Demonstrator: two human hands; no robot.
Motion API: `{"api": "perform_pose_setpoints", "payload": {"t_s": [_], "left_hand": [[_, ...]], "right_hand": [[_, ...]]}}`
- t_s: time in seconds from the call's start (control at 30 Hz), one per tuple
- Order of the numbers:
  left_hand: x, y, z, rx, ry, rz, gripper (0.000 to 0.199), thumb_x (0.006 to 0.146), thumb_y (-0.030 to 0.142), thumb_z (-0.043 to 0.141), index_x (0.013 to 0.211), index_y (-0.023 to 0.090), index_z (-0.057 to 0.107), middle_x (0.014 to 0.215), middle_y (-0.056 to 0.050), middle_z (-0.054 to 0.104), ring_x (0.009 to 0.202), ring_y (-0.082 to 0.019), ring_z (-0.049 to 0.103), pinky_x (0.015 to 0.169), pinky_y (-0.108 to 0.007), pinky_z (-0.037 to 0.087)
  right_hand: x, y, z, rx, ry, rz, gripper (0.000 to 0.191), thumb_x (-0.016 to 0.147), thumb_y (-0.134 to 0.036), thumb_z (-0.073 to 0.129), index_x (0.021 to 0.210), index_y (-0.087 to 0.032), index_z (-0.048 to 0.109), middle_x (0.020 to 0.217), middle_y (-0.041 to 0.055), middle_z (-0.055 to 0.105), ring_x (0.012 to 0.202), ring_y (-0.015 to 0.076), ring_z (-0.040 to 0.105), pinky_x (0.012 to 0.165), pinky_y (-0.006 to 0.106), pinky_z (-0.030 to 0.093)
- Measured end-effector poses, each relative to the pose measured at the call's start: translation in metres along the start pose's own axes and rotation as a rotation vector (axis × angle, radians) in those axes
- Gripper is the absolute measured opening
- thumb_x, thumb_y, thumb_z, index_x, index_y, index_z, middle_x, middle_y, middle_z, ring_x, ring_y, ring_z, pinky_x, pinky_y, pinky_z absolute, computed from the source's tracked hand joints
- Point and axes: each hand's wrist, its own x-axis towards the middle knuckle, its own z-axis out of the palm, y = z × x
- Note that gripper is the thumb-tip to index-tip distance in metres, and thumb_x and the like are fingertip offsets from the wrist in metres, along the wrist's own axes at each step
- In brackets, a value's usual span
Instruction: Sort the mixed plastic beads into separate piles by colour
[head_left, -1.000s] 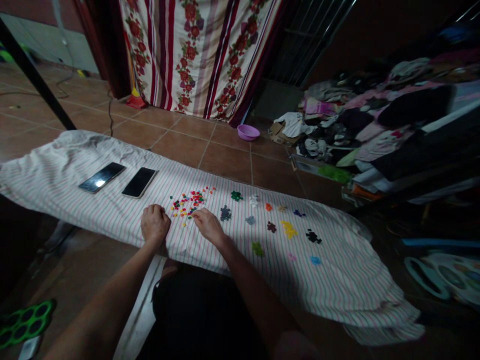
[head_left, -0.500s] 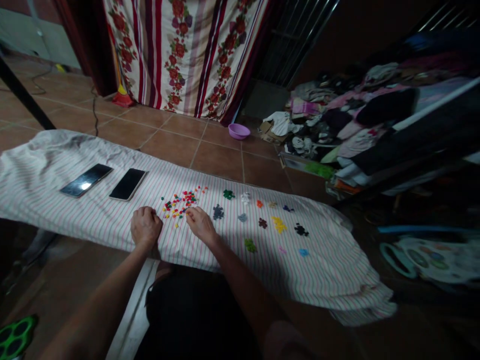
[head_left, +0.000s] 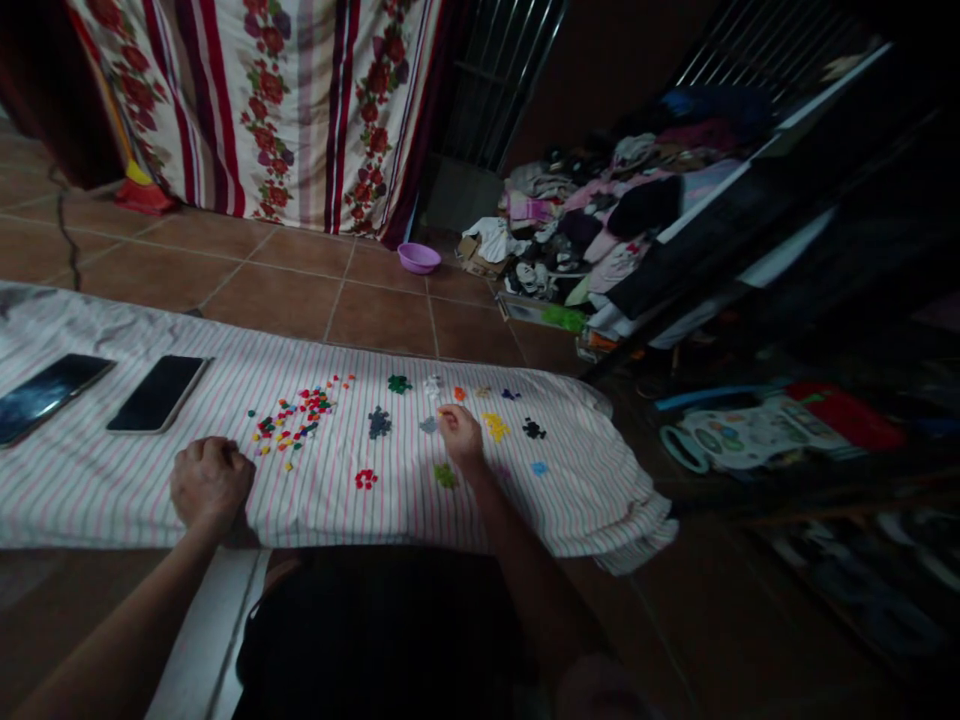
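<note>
My left hand (head_left: 212, 480) rests on the striped cloth with its fingers curled under. Whatever it may hold is hidden. Just right of it lies a scattered pile of small mixed-colour pieces (head_left: 306, 412), their exact kind too small to tell. My right hand (head_left: 461, 437) is pinched over the sorted heaps, with a tiny yellowish piece at its fingertips. Beside those fingertips is a light grey heap (head_left: 428, 425). To the right is a yellow heap (head_left: 496, 428); below sits a lime green heap (head_left: 445, 475). A dark grey heap (head_left: 379, 423) and a red heap (head_left: 366, 480) lie further left.
Two phones, one near the edge (head_left: 52, 397) and one closer (head_left: 159, 395), lie on the cloth (head_left: 315, 510) at left. More heaps are dark green (head_left: 399, 384), white (head_left: 433, 386), black (head_left: 534, 428) and light blue (head_left: 539, 468). A purple basin (head_left: 419, 258) stands on the floor.
My right hand has moved from the mixed pile rightward to the sorted heaps, carrying a tiny piece. The view has turned right. My left hand remains curled left of the pile.
</note>
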Motion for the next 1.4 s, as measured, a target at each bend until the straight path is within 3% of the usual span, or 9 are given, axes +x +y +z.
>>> {"api": "perform_pose_setpoints", "payload": {"t_s": [0.17, 0.3, 0.53, 0.73, 0.9, 1.1, 1.27, 1.4], "left_hand": [[0.001, -0.002, 0.003, 0.015, -0.001, 0.003, 0.014, 0.074, 0.025, 0.046, 0.079, 0.017, 0.056, 0.083, -0.009, 0.055, 0.086, -0.025, 0.048, 0.071, -0.036, 0.039], [0.001, 0.001, 0.001, 0.008, -0.029, -0.038, 0.012, 0.074, 0.027, 0.046, 0.079, 0.019, 0.054, 0.085, -0.007, 0.053, 0.087, -0.025, 0.047, 0.071, -0.037, 0.039], [0.001, 0.000, 0.001, 0.007, -0.039, -0.030, 0.013, 0.076, 0.027, 0.044, 0.080, 0.020, 0.054, 0.086, -0.008, 0.054, 0.089, -0.025, 0.047, 0.070, -0.037, 0.038], [0.003, -0.007, 0.009, 0.030, 0.003, 0.012, 0.018, 0.077, 0.025, 0.044, 0.083, 0.017, 0.059, 0.089, -0.011, 0.058, 0.088, -0.024, 0.048, 0.071, -0.036, 0.038], [0.004, -0.009, 0.012, 0.039, 0.005, 0.017, 0.019, 0.079, 0.024, 0.042, 0.084, 0.018, 0.060, 0.090, -0.011, 0.058, 0.089, -0.024, 0.048, 0.075, -0.036, 0.038], [0.004, -0.005, 0.008, 0.015, -0.002, 0.013, 0.017, 0.079, 0.021, 0.043, 0.084, 0.018, 0.059, 0.090, -0.012, 0.058, 0.090, -0.025, 0.048, 0.078, -0.038, 0.038], [0.004, -0.006, 0.009, 0.000, 0.000, 0.015, 0.016, 0.078, 0.019, 0.044, 0.084, 0.018, 0.058, 0.090, -0.011, 0.058, 0.090, -0.024, 0.048, 0.078, -0.038, 0.038], [0.004, -0.007, 0.010, 0.013, 0.007, 0.021, 0.015, 0.080, 0.019, 0.042, 0.083, 0.018, 0.057, 0.090, -0.011, 0.059, 0.089, -0.024, 0.048, 0.077, -0.037, 0.038]], "right_hand": [[0.019, 0.060, -0.057, -0.310, 0.072, 0.102, 0.025, 0.076, -0.016, 0.043, 0.086, -0.014, 0.066, 0.086, 0.0091, 0.067, 0.082, 0.0193, 0.060, 0.080, 0.032, 0.047], [0.025, 0.084, -0.070, -0.428, 0.050, 0.152, 0.030, 0.077, -0.014, 0.040, 0.086, -0.015, 0.068, 0.087, 0.0090, 0.068, 0.083, 0.0185, 0.060, 0.080, 0.030, 0.045], [0.020, 0.087, -0.069, -0.505, 0.009, 0.149, 0.029, 0.077, -0.016, 0.042, 0.085, -0.015, 0.069, 0.088, 0.0101, 0.067, 0.085, 0.0191, 0.059, 0.083, 0.031, 0.043], [0.020, 0.064, -0.065, -0.444, 0.067, 0.067, 0.030, 0.076, -0.016, 0.040, 0.086, -0.016, 0.069, 0.092, 0.0112, 0.067, 0.089, 0.0225, 0.057, 0.086, 0.036, 0.043], [0.016, 0.007, -0.027, -0.204, 0.025, -0.084, 0.028, 0.080, -0.022, 0.044, 0.093, -0.018, 0.067, 0.094, 0.0092, 0.065, 0.085, 0.0208, 0.059, 0.082, 0.034, 0.046], [-0.011, -0.077, 0.055, 0.064, -0.320, -0.237, 0.023, 0.085, -0.021, 0.047, 0.097, -0.019, 0.066, 0.089, 0.0049, 0.062, 0.073, 0.0145, 0.059, 0.070, 0.026, 0.048], [-0.023, -0.127, 0.115, 0.048, -0.504, -0.348, 0.024, 0.086, -0.015, 0.048, 0.099, -0.022, 0.066, 0.094, 0.0038, 0.062, 0.087, 0.0148, 0.059, 0.082, 0.027, 0.047], [-0.024, -0.157, 0.141, -0.071, -0.569, -0.397, 0.022, 0.089, -0.019, 0.048, 0.100, -0.024, 0.066, 0.097, 0.0049, 0.062, 0.097, 0.0172, 0.056, 0.087, 0.029, 0.044]]}}
